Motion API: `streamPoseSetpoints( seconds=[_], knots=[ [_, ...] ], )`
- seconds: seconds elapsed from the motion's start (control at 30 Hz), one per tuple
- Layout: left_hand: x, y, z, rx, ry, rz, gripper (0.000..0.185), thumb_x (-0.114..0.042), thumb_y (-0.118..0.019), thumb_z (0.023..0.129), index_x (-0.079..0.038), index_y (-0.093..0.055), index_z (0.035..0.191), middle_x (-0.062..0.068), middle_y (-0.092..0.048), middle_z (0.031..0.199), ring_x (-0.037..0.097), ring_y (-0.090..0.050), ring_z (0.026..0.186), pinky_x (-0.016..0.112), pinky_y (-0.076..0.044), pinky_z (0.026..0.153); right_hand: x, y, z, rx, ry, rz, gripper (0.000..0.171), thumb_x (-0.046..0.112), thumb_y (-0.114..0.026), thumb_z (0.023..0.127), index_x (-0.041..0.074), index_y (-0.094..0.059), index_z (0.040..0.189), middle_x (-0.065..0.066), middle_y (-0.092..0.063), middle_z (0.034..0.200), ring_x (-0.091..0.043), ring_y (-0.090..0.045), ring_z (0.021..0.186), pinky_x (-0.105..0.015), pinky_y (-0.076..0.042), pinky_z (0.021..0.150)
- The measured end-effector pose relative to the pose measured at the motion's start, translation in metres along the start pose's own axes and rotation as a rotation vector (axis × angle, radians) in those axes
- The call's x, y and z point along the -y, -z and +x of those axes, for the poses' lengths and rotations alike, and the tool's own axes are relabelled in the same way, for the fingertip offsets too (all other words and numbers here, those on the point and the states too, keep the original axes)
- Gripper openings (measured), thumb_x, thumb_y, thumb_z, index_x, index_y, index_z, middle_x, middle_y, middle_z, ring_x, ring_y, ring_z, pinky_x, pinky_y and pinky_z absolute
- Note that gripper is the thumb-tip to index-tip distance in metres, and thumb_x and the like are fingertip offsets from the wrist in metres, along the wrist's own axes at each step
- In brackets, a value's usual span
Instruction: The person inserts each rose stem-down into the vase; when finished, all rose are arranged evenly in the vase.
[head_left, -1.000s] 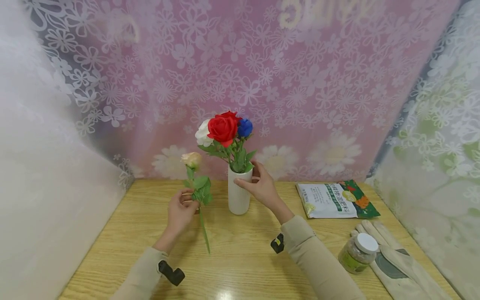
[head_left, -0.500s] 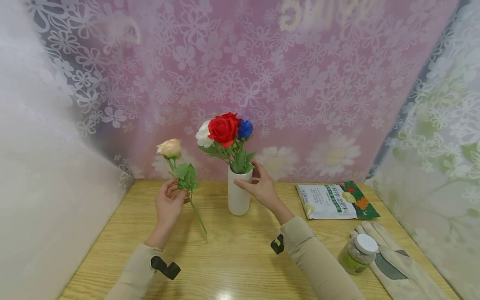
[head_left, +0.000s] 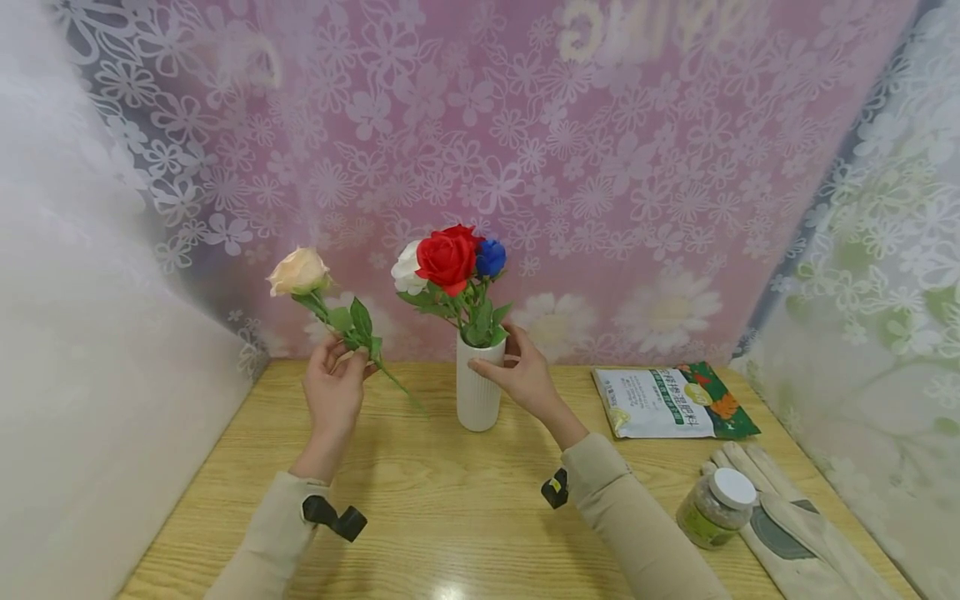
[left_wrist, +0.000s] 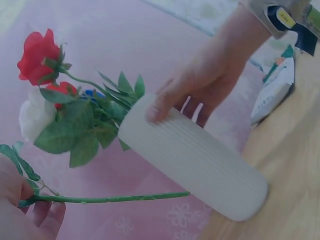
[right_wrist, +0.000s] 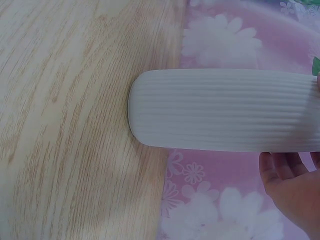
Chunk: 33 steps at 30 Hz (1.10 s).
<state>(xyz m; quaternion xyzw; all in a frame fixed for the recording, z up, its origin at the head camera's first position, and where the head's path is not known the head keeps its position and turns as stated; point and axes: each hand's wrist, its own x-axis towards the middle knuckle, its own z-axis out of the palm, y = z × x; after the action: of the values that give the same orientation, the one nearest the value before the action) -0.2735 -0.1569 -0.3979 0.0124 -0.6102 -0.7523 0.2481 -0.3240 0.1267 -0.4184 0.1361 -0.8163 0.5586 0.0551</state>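
My left hand (head_left: pixel 333 385) pinches a peach rose (head_left: pixel 298 272) by its leafy stem, held above the table to the left of the vase. The bloom leans left and the green stem (left_wrist: pixel 120 198) slants down to the right, its lower end free in the air. A white ribbed vase (head_left: pixel 477 387) stands upright on the table. Around its upper part my right hand (head_left: pixel 525 371) grips, thumb in front and fingers behind. Out of the vase rise red roses (head_left: pixel 448 258), a white flower (head_left: pixel 407 268) and a blue flower (head_left: pixel 491 258) with green leaves.
On the right of the wooden table (head_left: pixel 450 517) lies a white and green packet (head_left: pixel 667 400). Nearer stand a jar with a white lid (head_left: pixel 716 507) and beige gloves (head_left: pixel 802 533). A pink flowered curtain (head_left: pixel 450 125) hangs behind the table.
My left hand has moved left and slightly up with the peach rose. The bloom has tipped left and the stem's lower end has risen. My right hand stays on the vase.
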Motion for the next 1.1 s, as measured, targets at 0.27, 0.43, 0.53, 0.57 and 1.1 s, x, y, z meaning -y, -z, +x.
streamPoseSetpoints(
  seconds=[0.27,0.43,0.53,0.57,1.1],
  knots=[
    [-0.02,-0.013,0.005,-0.025,-0.074,-0.127,0.032,0.004,-0.062,0.102,-0.003,-0.058,0.133,0.005,-0.062,0.113,0.013,-0.071,0.089,0.029,-0.065,0.083,-0.001,0.0,0.0,-0.008,0.008,-0.007,0.094,0.054,-0.084,0.087,0.03,-0.034,0.163,-0.004,-0.061,0.139,-0.029,-0.068,0.119,-0.05,-0.061,0.095],
    [-0.029,-0.019,0.009,-0.027,-0.111,-0.213,0.027,0.007,-0.062,0.1,-0.002,-0.061,0.125,0.005,-0.065,0.108,0.015,-0.072,0.085,0.034,-0.066,0.083,0.0,0.0,-0.001,-0.001,0.0,-0.001,0.096,0.052,-0.085,0.087,0.029,-0.032,0.164,-0.005,-0.061,0.141,-0.031,-0.067,0.121,-0.052,-0.059,0.098],
    [-0.035,-0.023,0.01,-0.038,-0.128,-0.245,0.03,0.01,-0.062,0.099,0.002,-0.061,0.128,0.005,-0.066,0.106,0.015,-0.073,0.083,0.034,-0.066,0.082,0.001,0.0,-0.001,0.003,-0.002,-0.001,0.096,0.051,-0.085,0.088,0.029,-0.031,0.164,-0.007,-0.06,0.142,-0.032,-0.066,0.122,-0.053,-0.059,0.099],
    [-0.037,-0.025,0.009,-0.042,-0.131,-0.251,0.032,0.01,-0.061,0.099,0.003,-0.06,0.13,0.005,-0.066,0.106,0.015,-0.073,0.084,0.035,-0.066,0.082,0.001,0.0,-0.001,0.004,-0.004,0.001,0.096,0.05,-0.085,0.088,0.029,-0.031,0.165,-0.007,-0.06,0.143,-0.033,-0.066,0.123,-0.054,-0.058,0.099],
    [-0.057,-0.046,0.012,-0.081,-0.14,-0.341,0.03,0.012,-0.065,0.096,-0.007,-0.062,0.121,0.003,-0.069,0.102,0.014,-0.075,0.086,0.035,-0.067,0.079,0.023,0.003,-0.008,0.036,-0.053,0.01,0.093,0.031,-0.082,0.094,0.016,-0.027,0.167,-0.016,-0.059,0.145,-0.039,-0.064,0.125,-0.054,-0.058,0.1]
  ],
)
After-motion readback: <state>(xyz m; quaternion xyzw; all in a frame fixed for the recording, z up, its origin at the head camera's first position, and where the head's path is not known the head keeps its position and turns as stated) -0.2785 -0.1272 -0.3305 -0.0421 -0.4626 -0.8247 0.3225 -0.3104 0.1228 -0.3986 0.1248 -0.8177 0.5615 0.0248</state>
